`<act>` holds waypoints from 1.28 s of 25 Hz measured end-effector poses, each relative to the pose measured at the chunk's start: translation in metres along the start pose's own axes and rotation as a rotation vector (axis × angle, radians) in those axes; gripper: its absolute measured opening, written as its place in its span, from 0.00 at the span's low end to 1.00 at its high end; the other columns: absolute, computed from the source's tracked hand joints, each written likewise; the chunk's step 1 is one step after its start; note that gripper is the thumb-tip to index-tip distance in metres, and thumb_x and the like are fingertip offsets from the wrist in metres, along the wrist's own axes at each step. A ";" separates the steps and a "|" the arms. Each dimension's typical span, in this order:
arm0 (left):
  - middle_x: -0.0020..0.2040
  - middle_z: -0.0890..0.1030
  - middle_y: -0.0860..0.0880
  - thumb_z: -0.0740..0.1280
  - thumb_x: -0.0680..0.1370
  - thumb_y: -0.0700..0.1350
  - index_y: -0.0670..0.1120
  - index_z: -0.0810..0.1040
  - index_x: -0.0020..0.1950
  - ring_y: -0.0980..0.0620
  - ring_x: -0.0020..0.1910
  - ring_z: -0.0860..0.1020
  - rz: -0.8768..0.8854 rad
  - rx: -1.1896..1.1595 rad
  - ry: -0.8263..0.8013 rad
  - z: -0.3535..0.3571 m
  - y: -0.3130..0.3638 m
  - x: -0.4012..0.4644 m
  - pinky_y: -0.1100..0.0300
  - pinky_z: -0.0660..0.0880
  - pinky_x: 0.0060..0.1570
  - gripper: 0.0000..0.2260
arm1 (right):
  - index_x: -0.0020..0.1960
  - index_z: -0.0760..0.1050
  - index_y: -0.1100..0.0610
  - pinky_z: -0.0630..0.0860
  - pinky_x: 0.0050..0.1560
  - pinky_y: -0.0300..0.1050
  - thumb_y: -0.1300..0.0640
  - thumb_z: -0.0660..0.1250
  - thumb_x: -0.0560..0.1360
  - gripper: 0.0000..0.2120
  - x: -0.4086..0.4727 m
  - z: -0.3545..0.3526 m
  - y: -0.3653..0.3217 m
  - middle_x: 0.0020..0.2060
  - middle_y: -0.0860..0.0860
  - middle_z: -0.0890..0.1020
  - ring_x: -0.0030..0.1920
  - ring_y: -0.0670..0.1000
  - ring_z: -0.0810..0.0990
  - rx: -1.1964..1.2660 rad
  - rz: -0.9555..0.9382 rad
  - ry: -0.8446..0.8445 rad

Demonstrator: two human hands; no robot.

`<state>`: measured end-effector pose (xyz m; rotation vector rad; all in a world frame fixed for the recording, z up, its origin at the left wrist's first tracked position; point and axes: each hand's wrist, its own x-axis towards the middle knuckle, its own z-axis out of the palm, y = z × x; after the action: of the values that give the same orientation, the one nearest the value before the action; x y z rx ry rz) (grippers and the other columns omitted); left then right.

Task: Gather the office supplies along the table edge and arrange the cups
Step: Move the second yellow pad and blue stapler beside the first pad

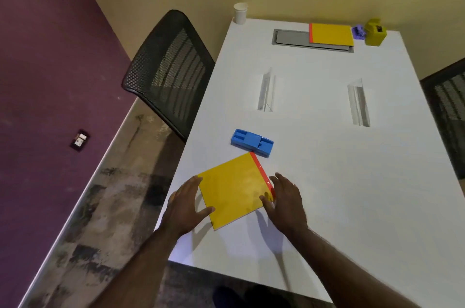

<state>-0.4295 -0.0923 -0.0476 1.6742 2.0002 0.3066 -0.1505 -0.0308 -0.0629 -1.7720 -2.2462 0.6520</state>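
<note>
Yellow square notebook with a red spine (235, 190) lies skewed near the white worktop's (327, 181) near-left corner, both hands (185, 207) (285, 200) spread flat against its sides; even pressure should square it.

I see two bare forearms, no sleeves; left hand (185, 205) and right hand (286, 200) wear no rings or watch.

On the white table (327, 181) sit 2 yellow notebooks, one near (234, 192) and one far (331, 33), 1 blue stapler (251, 142), 1 white paper cup (240, 13), 1 small purple item (358, 32), 1 yellow-green box (375, 32) and 2 clear stands (266, 91) (359, 103), with 2 mesh chairs (171, 68) (450, 111) alongside.
</note>
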 end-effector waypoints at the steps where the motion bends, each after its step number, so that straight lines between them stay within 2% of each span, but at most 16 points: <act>1: 0.78 0.61 0.48 0.72 0.71 0.61 0.47 0.57 0.78 0.48 0.76 0.61 -0.011 0.007 -0.025 0.003 -0.001 0.011 0.45 0.62 0.72 0.42 | 0.72 0.66 0.60 0.65 0.69 0.57 0.41 0.63 0.76 0.32 0.005 0.006 0.000 0.71 0.58 0.69 0.70 0.60 0.68 0.007 0.019 -0.020; 5: 0.81 0.52 0.47 0.72 0.72 0.61 0.48 0.50 0.79 0.45 0.78 0.55 -0.082 0.078 -0.164 0.016 -0.004 0.051 0.44 0.58 0.74 0.45 | 0.74 0.59 0.56 0.71 0.63 0.54 0.31 0.63 0.70 0.42 0.020 0.030 0.003 0.72 0.55 0.67 0.67 0.56 0.71 -0.030 0.145 -0.139; 10: 0.81 0.43 0.47 0.72 0.70 0.61 0.46 0.42 0.79 0.45 0.79 0.45 -0.135 0.143 -0.286 0.027 -0.009 0.076 0.42 0.49 0.76 0.51 | 0.73 0.56 0.53 0.71 0.59 0.53 0.23 0.63 0.61 0.51 0.027 0.050 0.002 0.68 0.52 0.68 0.64 0.54 0.70 -0.056 0.232 -0.168; 16: 0.81 0.46 0.46 0.76 0.68 0.60 0.47 0.42 0.79 0.43 0.79 0.48 -0.142 0.137 -0.278 0.041 -0.012 0.075 0.42 0.49 0.75 0.54 | 0.76 0.44 0.55 0.66 0.64 0.59 0.26 0.69 0.59 0.60 0.036 0.061 -0.012 0.72 0.54 0.63 0.69 0.57 0.65 -0.016 0.325 -0.184; 20: 0.81 0.48 0.46 0.77 0.66 0.59 0.47 0.44 0.79 0.44 0.79 0.49 -0.154 0.093 -0.240 0.046 -0.014 0.074 0.42 0.50 0.75 0.55 | 0.76 0.45 0.55 0.66 0.64 0.59 0.31 0.75 0.56 0.62 0.046 0.059 -0.014 0.70 0.55 0.65 0.68 0.58 0.65 0.005 0.370 -0.215; 22: 0.81 0.48 0.47 0.77 0.66 0.59 0.47 0.44 0.79 0.44 0.79 0.49 -0.157 0.081 -0.229 0.046 -0.015 0.072 0.42 0.50 0.75 0.55 | 0.74 0.50 0.55 0.67 0.63 0.58 0.34 0.78 0.55 0.60 0.057 0.056 -0.014 0.68 0.56 0.67 0.66 0.59 0.66 0.001 0.424 -0.221; 25: 0.81 0.49 0.47 0.77 0.66 0.59 0.47 0.44 0.79 0.44 0.79 0.49 -0.157 0.066 -0.220 0.046 -0.016 0.071 0.42 0.49 0.75 0.54 | 0.69 0.63 0.54 0.70 0.60 0.56 0.36 0.79 0.57 0.49 0.069 0.049 -0.006 0.62 0.56 0.72 0.63 0.58 0.70 0.018 0.481 -0.219; 28: 0.81 0.49 0.47 0.76 0.67 0.59 0.46 0.43 0.79 0.45 0.79 0.49 -0.153 0.056 -0.219 0.044 -0.015 0.069 0.43 0.48 0.75 0.54 | 0.63 0.73 0.59 0.72 0.54 0.50 0.44 0.77 0.65 0.33 0.074 0.044 0.006 0.56 0.58 0.77 0.58 0.57 0.74 0.243 0.430 -0.180; 32: 0.81 0.48 0.47 0.75 0.69 0.60 0.46 0.42 0.79 0.45 0.79 0.49 -0.152 0.058 -0.200 0.039 -0.012 0.060 0.42 0.47 0.76 0.53 | 0.58 0.75 0.59 0.73 0.47 0.44 0.54 0.73 0.73 0.17 0.069 0.030 0.012 0.50 0.54 0.79 0.52 0.56 0.78 0.530 0.320 -0.176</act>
<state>-0.4265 -0.0425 -0.1002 1.5119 1.9869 0.0258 -0.1705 0.0317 -0.1020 -1.8444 -1.6600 1.3652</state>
